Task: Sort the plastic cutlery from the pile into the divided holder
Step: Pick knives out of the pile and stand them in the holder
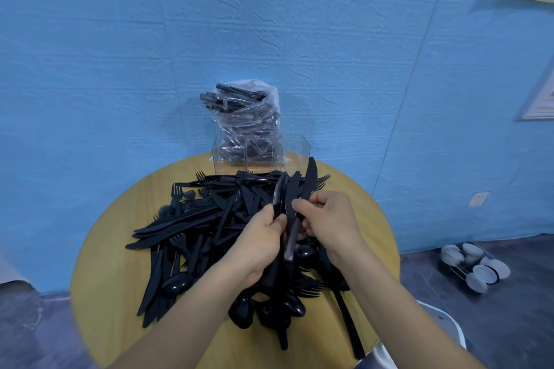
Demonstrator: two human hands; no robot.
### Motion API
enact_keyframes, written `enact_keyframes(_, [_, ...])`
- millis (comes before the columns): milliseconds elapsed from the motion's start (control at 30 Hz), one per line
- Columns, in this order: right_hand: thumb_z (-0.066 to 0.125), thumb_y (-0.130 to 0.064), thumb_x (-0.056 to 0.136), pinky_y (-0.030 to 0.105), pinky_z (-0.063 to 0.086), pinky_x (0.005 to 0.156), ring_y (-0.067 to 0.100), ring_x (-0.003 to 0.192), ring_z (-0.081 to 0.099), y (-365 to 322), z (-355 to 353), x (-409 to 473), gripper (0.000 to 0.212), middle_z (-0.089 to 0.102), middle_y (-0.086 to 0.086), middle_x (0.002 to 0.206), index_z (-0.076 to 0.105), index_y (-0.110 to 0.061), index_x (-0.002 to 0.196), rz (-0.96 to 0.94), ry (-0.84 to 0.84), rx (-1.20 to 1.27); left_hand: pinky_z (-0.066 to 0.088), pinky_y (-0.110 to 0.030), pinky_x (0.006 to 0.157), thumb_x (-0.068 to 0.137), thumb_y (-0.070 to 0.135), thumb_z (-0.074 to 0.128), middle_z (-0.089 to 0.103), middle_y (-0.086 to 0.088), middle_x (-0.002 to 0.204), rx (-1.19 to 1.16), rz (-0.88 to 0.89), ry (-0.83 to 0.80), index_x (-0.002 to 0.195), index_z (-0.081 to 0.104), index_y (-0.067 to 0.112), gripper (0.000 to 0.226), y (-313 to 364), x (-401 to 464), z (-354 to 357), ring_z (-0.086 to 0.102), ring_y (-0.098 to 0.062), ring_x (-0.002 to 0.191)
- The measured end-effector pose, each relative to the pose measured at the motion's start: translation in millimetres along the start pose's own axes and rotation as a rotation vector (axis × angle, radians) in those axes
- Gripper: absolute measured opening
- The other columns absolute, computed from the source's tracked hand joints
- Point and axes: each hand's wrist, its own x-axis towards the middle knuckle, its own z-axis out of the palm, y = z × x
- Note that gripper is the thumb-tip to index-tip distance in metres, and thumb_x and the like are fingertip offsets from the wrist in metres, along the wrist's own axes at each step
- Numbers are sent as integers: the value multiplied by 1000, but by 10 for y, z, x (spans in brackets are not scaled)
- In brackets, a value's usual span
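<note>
I look down on a round table (99, 302) with a smooth yellow wood-grain top, set against a wall (120, 39) clad in blue, rough-textured panels. A pile (192, 234) of glossy black plastic cutlery spreads over the middle of the table: flat knives with long tapered blades, forks with thin tines, and rounded spoon bowls toward the near edge. My left hand (259, 244) curls its fingers and thumb round the handles of a few knives (289, 198), holding them upright above the pile, blades pointing toward the far edge. My right hand (329, 220) meets it from the right, its fingertips pinching the same bunch just beside the left thumb, with one long blade rising past its knuckles. At the far edge stands the holder (295, 150), clear and hard, with thin upright walls dividing it into compartments. A crinkled clear bag (248, 117) stuffed with more black cutlery stands in it or right behind it; I cannot tell which. On the dark floor off to the right lies a wire rack (472, 263) with round white cups in it.
</note>
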Motion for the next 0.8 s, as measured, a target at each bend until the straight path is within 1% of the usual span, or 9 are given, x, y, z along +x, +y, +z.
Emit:
enact_keyframes(133, [62, -6, 88, 20, 36, 36, 8, 35, 38, 21, -11, -7, 28, 43, 4, 47, 50, -6, 63, 53, -21, 89, 53, -24, 62, 103, 13, 30, 66, -7, 83, -118, -31, -74, 100, 56, 9, 26, 33, -42, 11, 63, -14, 71])
enact_keyframes(300, [64, -9, 88, 17, 40, 42, 6, 38, 43, 20, -15, -53, 23, 50, -1, 46, 60, -7, 66, 0, -60, 71, 48, -24, 60, 103, 13, 31, 59, -6, 80, 6, -9, -22, 99, 54, 8, 23, -15, -20, 24, 55, -10, 62])
enact_keyframes(400, [60, -11, 91, 20, 38, 43, 7, 39, 43, 41, -61, -50, 18, 51, -6, 45, 65, -7, 74, -106, -17, -79, 48, -24, 59, 103, 12, 31, 61, -9, 84, 41, 2, 19, 101, 54, 8, 24, -16, 7, 25, 58, -12, 66])
enact_keyframes(467, [56, -13, 92, 23, 39, 48, 7, 42, 47, 68, -61, -68, 23, 54, -11, 46, 63, -9, 70, -161, -11, -225, 48, -23, 57, 103, 11, 31, 60, -7, 83, 60, 9, 46, 101, 54, 9, 23, -8, 11, 45, 57, -11, 66])
enact_keyframes(533, [50, -12, 94, 27, 48, 51, 9, 52, 60, 85, -28, -114, 25, 64, -11, 60, 64, -11, 73, -178, -39, -307, 53, -23, 60, 102, 11, 31, 63, -8, 90, 43, -1, 55, 105, 54, 8, 23, 8, 8, 61, 62, -13, 73])
enact_keyframes(600, [45, -14, 96, 29, 52, 61, 17, 69, 63, 110, 7, -142, 22, 65, 0, 80, 64, -12, 85, -267, -67, -508, 56, -27, 72, 102, 12, 32, 65, -9, 102, 59, -4, 56, 110, 54, 9, 23, 8, 15, 62, 64, -17, 88])
enact_keyframes(667, [39, -16, 98, 31, 47, 71, 21, 81, 56, 131, 42, -160, 23, 51, 2, 97, 56, -11, 112, -346, -108, -758, 52, -35, 89, 102, 15, 35, 64, -6, 108, 145, 7, 74, 111, 56, 16, 23, 6, 15, 48, 61, -18, 100])
enact_keyframes(733, [34, -13, 99, 29, 44, 79, 20, 89, 52, 155, 79, -166, 44, 40, 5, 114, 32, -8, 142, -344, -216, -866, 48, -44, 96, 102, 19, 36, 64, -11, 110, 180, -13, 76, 110, 57, 17, 22, -1, 14, 26, 60, -24, 105])
enact_keyframes(800, [33, -7, 98, 23, 41, 79, 15, 89, 46, 158, 99, -170, 54, 34, 5, 121, 16, -6, 149, -325, -318, -903, 47, -47, 94, 102, 20, 36, 62, -16, 112, 185, -37, 68, 108, 56, 14, 22, -3, 7, -2, 59, -28, 104])
